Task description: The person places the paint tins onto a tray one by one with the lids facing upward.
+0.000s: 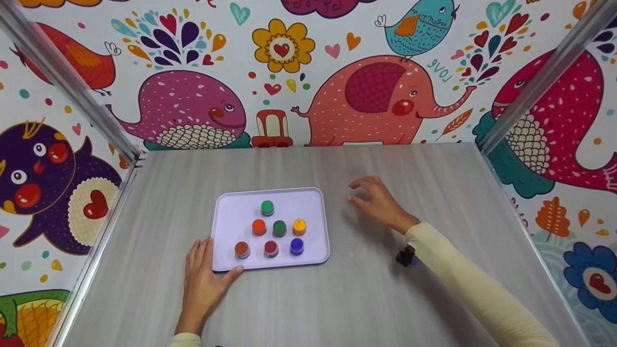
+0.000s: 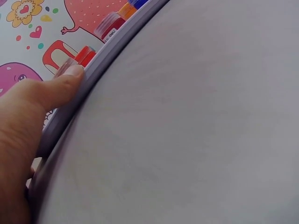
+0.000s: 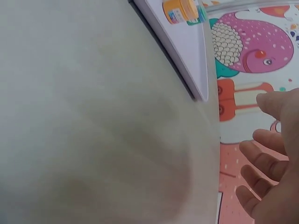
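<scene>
We see the left hand (image 1: 205,279) lying flat on the grey table (image 1: 385,299), fingers straight and released, at the near left corner of the lilac tray (image 1: 226,205). Its thumb (image 2: 60,86) presses against the tray's near rim; the fingers run alongside the tray's left edge. It grips nothing.

Our right hand (image 1: 378,200) hovers or rests lightly on the table just right of the tray, apart from the tray's right edge. Its fingers (image 3: 261,158) are loosely curved and spread, clasping nothing; from the wrist view we cannot tell whether the fingertips touch the tabletop.

The tray sits left of the table's middle and carries seven small capped pots, all upright and apart from one another. The far one is a green pot (image 1: 267,207). In the middle row stand an orange pot (image 1: 259,227), a dark green pot (image 1: 279,228) and a yellow pot (image 1: 299,226). In the near row stand a brown-orange pot (image 1: 242,249), nearest the left thumb, a red pot (image 1: 271,248) and a blue pot (image 1: 297,246).

Patterned walls (image 1: 308,72) with cartoon animals close the table on the left, far and right sides, with metal posts (image 1: 72,86) at the far corners. Between the right hand and the yellow pot only the tray's low rim stands. Bare tabletop lies to the right of the tray, behind it up to the far wall, and along the near edge between our arms.
</scene>
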The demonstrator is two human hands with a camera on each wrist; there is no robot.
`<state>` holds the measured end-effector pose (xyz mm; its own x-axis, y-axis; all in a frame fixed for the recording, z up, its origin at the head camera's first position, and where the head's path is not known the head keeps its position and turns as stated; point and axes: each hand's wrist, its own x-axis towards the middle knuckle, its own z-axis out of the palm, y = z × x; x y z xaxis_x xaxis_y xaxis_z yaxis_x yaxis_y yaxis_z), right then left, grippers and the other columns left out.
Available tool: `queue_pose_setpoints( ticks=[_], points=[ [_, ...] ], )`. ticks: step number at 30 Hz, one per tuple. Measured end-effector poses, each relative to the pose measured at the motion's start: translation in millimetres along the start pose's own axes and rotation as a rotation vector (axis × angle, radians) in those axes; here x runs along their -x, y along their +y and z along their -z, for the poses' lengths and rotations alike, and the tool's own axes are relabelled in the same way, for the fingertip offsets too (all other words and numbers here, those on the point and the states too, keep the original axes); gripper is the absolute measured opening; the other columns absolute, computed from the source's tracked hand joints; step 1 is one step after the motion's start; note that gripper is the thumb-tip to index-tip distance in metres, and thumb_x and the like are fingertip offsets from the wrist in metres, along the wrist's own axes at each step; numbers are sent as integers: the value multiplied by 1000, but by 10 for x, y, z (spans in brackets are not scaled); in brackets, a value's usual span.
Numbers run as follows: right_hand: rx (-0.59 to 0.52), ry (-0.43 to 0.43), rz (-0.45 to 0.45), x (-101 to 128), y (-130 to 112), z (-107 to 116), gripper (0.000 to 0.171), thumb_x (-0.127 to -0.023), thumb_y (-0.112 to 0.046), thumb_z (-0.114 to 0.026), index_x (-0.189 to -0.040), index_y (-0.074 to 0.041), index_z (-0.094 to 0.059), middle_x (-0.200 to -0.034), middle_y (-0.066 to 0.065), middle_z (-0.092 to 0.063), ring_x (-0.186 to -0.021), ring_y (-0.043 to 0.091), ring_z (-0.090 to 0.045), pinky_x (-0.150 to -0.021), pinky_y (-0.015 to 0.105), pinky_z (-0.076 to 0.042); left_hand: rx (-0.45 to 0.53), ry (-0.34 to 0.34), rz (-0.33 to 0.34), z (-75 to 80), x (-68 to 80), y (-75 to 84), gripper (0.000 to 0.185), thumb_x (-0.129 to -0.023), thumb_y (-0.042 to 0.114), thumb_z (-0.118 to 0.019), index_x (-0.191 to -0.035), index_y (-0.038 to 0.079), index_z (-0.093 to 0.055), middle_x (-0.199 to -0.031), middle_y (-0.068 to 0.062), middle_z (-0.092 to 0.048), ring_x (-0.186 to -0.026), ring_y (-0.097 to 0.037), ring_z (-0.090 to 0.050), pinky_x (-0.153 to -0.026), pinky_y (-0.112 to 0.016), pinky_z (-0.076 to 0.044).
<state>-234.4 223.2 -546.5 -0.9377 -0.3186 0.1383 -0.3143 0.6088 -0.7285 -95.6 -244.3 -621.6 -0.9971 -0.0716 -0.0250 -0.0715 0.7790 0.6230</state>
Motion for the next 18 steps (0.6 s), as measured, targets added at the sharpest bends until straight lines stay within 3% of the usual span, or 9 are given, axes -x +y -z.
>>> queue_pose_setpoints(
  ticks=[9, 18],
  points=[
    [-31, 61, -63, 232, 152, 222, 37, -104, -18, -79, -133, 3, -72, -136, 18, -67, -135, 36, -52, -118, 61, -42, 14, 41, -55, -29, -16, -15, 114, -87, 49, -92, -168, -7, -33, -173, -28, -33, -165, -49, -15, -132, -69, -14],
    [12, 134, -28, 464, 364, 361, 34, -102, -15, -81, -127, 6, -74, -128, 19, -73, -129, 39, -58, -114, 57, -43, -10, -25, 15, 15, -8, 11, 120, -90, 61, -86, -171, -4, -26, -178, -27, -23, -167, -47, -8, -133, -69, -10]
  ],
)
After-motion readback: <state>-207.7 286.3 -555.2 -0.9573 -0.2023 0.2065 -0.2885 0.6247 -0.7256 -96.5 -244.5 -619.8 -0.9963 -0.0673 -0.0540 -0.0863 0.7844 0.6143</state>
